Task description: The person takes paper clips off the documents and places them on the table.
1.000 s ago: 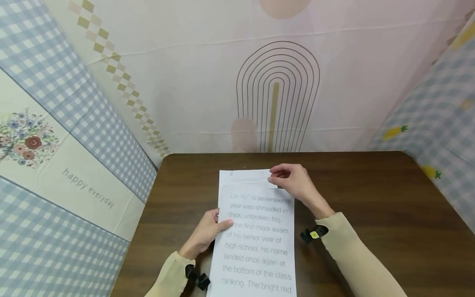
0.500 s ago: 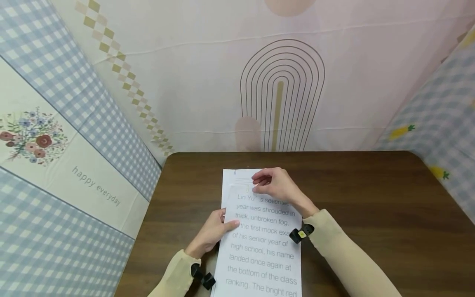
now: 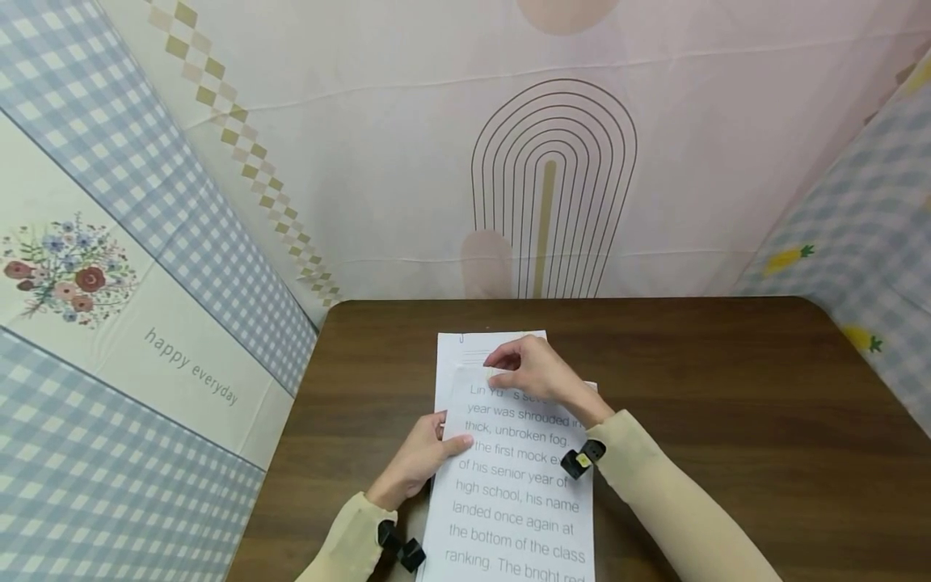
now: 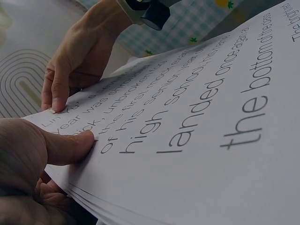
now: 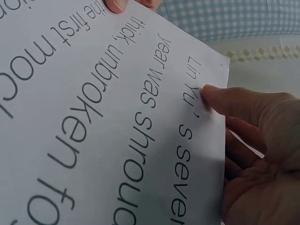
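Two hands on one printed stack: I hold the white sheets above a single brown table, nine lines of large type facing up at me in the head view, the first beginning "Lin Yu". Several loose paper edges fan out under the stack's left side; I cannot tell their exact number. My left hand is clamped on that side, its one thumb across the text and its fingers curled beneath. My right hand pinches the stack's top edge, thumb in front and fingers behind; something small and pale yellow shows at its tips, too small to name. Just beyond the stack's top, partly covered by it, lies one more white page with a few thin lines and what looks like one small clip near its upper left corner. Two cream sleeves frame the stack, one to each side, and two black wrist cameras sit beside it: one at its lower left, the other over its right edge. Three cloths hang around: a white one with one line-drawn arch beyond the stack, a blue-checked one reading "happy everyday" well to its left, and another with yellow prints well to its right.
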A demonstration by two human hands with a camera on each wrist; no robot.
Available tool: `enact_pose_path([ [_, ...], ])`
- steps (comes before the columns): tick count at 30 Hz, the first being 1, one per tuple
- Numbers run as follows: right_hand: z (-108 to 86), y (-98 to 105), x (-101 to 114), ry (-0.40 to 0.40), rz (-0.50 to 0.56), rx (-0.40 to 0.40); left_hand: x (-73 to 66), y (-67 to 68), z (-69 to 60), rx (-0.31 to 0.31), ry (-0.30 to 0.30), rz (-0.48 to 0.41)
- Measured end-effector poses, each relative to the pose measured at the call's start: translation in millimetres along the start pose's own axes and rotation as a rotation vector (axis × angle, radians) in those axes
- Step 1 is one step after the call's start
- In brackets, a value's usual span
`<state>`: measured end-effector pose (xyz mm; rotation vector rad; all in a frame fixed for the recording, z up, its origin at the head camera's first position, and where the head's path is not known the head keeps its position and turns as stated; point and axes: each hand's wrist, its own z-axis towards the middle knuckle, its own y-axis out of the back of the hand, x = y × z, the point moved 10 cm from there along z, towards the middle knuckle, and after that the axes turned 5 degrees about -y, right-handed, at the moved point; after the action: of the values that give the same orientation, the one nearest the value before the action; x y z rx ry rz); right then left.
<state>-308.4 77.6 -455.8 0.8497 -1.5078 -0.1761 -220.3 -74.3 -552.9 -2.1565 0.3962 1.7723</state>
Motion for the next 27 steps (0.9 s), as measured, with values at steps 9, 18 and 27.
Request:
enact_pose_path([
  [9,1.5,-1.3,-2.8,0.011,0.001,0.003,0.4,-1.8,0.7,0.002,-0.001,0.008],
  [18,1.5,-0.7,-3.4,0.009,0.014,-0.007,0.4,-4.5,1.1,0.02,-0.001,-0.002],
  [27,2.6,2.5,-6.9,-0.006,0.019,-0.017,2.9,-6.8,4.0,0.025,0.016,-0.018],
])
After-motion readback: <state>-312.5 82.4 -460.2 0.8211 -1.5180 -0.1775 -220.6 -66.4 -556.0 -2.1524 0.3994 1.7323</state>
